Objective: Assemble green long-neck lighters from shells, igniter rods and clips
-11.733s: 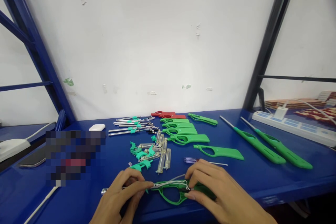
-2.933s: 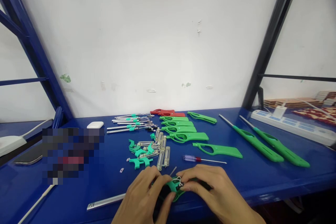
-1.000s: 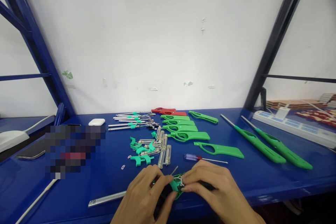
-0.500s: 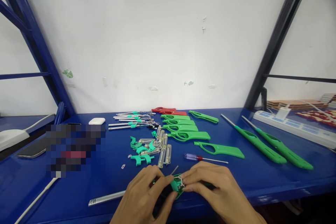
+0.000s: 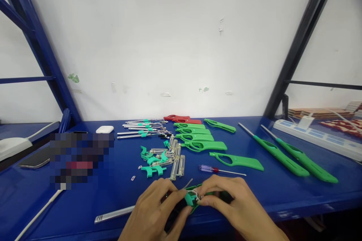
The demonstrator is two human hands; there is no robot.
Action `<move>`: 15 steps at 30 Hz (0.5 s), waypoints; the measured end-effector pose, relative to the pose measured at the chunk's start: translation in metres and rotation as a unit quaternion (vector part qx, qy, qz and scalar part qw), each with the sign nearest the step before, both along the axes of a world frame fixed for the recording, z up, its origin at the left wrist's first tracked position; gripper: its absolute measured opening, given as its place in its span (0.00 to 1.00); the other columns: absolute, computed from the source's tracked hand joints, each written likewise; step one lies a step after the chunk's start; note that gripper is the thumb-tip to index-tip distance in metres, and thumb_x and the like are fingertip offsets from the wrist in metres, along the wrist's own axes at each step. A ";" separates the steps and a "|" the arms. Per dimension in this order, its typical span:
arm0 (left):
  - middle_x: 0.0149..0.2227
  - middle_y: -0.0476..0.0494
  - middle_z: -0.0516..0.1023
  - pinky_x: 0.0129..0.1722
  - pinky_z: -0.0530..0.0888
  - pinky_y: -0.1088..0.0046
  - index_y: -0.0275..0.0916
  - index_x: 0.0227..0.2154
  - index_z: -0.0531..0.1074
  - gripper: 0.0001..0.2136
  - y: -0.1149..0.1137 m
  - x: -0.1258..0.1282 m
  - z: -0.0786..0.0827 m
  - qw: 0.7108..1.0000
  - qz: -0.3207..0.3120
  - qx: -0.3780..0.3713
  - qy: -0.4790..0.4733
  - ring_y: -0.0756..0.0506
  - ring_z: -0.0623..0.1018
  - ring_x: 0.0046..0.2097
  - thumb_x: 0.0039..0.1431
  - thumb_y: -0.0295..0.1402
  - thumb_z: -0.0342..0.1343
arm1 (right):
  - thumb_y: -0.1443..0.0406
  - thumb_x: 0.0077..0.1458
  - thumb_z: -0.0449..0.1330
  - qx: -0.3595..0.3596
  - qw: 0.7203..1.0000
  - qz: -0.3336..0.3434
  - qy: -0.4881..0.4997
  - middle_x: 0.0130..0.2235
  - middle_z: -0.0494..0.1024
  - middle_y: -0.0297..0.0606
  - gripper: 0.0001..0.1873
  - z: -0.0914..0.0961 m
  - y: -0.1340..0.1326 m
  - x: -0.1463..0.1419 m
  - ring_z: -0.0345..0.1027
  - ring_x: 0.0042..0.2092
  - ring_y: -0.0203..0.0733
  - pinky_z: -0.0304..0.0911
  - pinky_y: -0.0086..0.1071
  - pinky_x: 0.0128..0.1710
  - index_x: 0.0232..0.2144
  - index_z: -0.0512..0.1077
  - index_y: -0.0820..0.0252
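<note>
Close to the table's front edge, my left hand [image 5: 155, 209] is closed around a half-built long-reach lighter. Its teal trigger [image 5: 188, 199] shows at my fingertips, and its silver metal tube [image 5: 114, 214] sticks out to the left. Part of the green lighter shell [image 5: 195, 186] is visible between the hands; the rest is covered by fingers. My right hand [image 5: 233, 199] pinches at the shell's inside, where a thin white wire [image 5: 195, 192] loops by the thumb and forefinger. Whether it grips the wire or a small dark part beside it is unclear.
Beyond my hands lie teal triggers [image 5: 152, 171], clear fuel tanks [image 5: 174, 167] and metal tubes with wires [image 5: 135, 134]. Green shells [image 5: 240, 161], a red shell [image 5: 183, 119] and a screwdriver [image 5: 220, 170] are right of them. Two assembled lighters [image 5: 288, 158] and a power strip [image 5: 316, 137] lie farther right.
My right hand's fingers have shifted slightly, arching up more at the green shell. The left hand keeps its hold, and the things on the table stay put.
</note>
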State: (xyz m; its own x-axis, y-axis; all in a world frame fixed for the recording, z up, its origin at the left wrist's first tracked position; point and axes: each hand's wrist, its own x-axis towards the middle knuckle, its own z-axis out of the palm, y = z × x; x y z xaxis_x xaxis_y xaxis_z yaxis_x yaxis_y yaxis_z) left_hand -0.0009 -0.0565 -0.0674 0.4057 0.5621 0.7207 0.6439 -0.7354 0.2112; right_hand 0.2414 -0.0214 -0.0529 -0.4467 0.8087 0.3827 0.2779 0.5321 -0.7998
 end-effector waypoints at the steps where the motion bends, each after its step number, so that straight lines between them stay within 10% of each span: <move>1: 0.38 0.46 0.78 0.36 0.79 0.71 0.42 0.53 0.75 0.10 0.000 0.000 0.000 1.000 0.001 0.001 0.002 0.46 0.80 0.36 0.72 0.26 0.59 | 0.69 0.64 0.73 -0.005 1.000 -0.003 0.004 0.38 0.90 0.23 0.08 0.000 0.000 0.000 0.86 0.38 0.38 0.74 0.22 0.42 0.38 0.84 0.48; 15: 0.40 0.45 0.77 0.37 0.80 0.68 0.42 0.54 0.72 0.11 0.000 0.000 -0.001 1.000 -0.007 -0.014 0.020 0.45 0.78 0.37 0.74 0.26 0.57 | 0.69 0.64 0.72 0.041 0.999 -0.014 0.004 0.39 0.89 0.23 0.07 -0.001 -0.001 0.000 0.84 0.39 0.37 0.73 0.22 0.44 0.38 0.83 0.47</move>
State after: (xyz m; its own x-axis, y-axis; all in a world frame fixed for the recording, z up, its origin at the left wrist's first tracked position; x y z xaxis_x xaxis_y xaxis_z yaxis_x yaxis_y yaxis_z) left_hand -0.0006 -0.0567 -0.0679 0.4423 0.5754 0.6880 0.6413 -0.7392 0.2059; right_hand 0.2419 -0.0224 -0.0542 -0.4214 0.7865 0.4514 0.2873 0.5879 -0.7562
